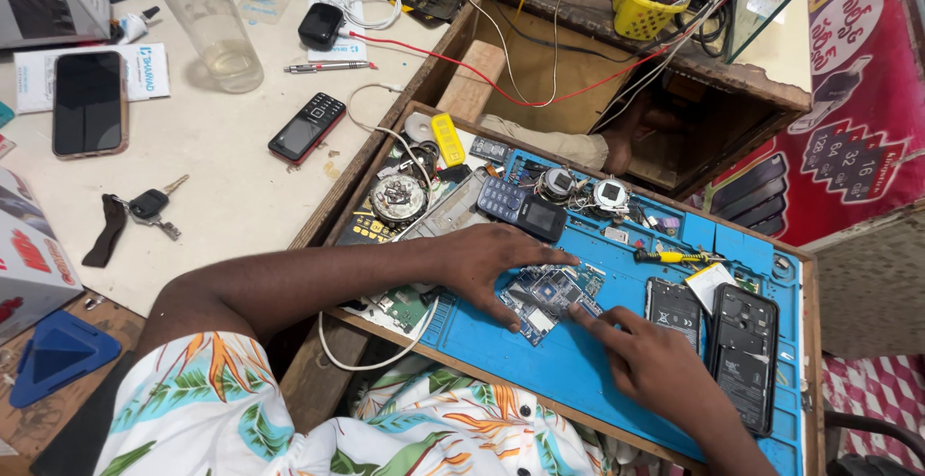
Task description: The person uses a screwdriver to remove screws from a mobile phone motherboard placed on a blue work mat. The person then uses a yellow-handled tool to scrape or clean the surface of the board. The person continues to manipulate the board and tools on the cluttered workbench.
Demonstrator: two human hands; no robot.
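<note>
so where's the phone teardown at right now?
Done: a black smartphone lies opened on the blue silicone work mat, a second black opened body beside it. In hand: left hand and right hand both press on the small blue circuit board. Left: nothing is reassembled; the yellow-handled screwdriver lies unused above.

The scene is viewed from a single head-worn camera, angled steeply down and tilted, close over the blue rubber repair mat (578, 360); the pale worktop (222, 158) is seen at left.
</note>
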